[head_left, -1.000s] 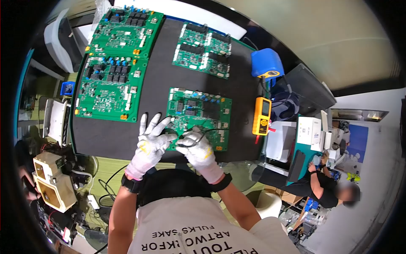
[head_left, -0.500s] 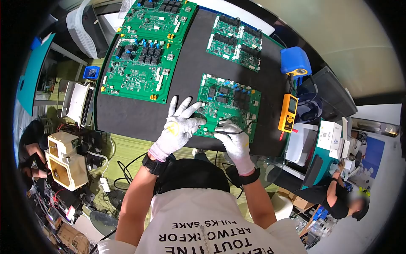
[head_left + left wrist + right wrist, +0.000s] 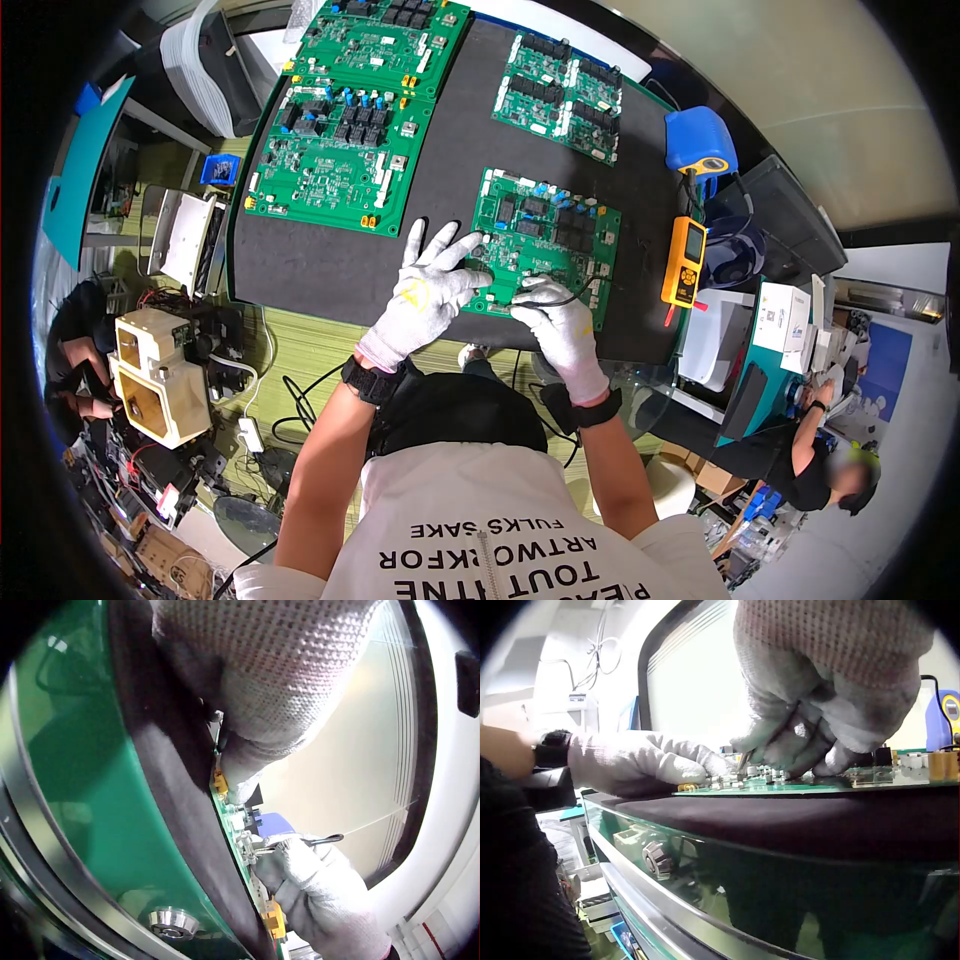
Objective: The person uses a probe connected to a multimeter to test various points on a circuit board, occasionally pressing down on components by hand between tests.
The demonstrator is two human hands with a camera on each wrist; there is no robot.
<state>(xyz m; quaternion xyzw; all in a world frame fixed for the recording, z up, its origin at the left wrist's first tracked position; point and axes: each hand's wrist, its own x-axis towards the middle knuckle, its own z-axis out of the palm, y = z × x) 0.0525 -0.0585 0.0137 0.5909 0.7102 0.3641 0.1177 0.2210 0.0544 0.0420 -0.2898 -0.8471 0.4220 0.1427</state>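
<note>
A green circuit board [image 3: 545, 245] lies on the dark mat near the person, with black relays and blue parts along its far side. My gloved left hand [image 3: 425, 295] rests at its left edge, fingers spread and thumb over the near left corner. The gloved right hand [image 3: 562, 325] is over the near part of the board and pinches a slim dark tool [image 3: 324, 839]. A thin metal tip [image 3: 742, 761] shows below those fingers, down among the small components. I cannot tell the tool's exact kind.
Two large green boards [image 3: 330, 160] lie at the left of the mat [image 3: 450, 150], and a panel of smaller boards [image 3: 560, 95] at the back. A yellow handheld meter [image 3: 684, 262] and a blue device [image 3: 700, 142] stand at the right. Another person [image 3: 815, 465] works farther right.
The head view has swung, so the bench sits farther right in the picture than a second ago. Both hands stay at the same board, with the right still pinching the tool.
</note>
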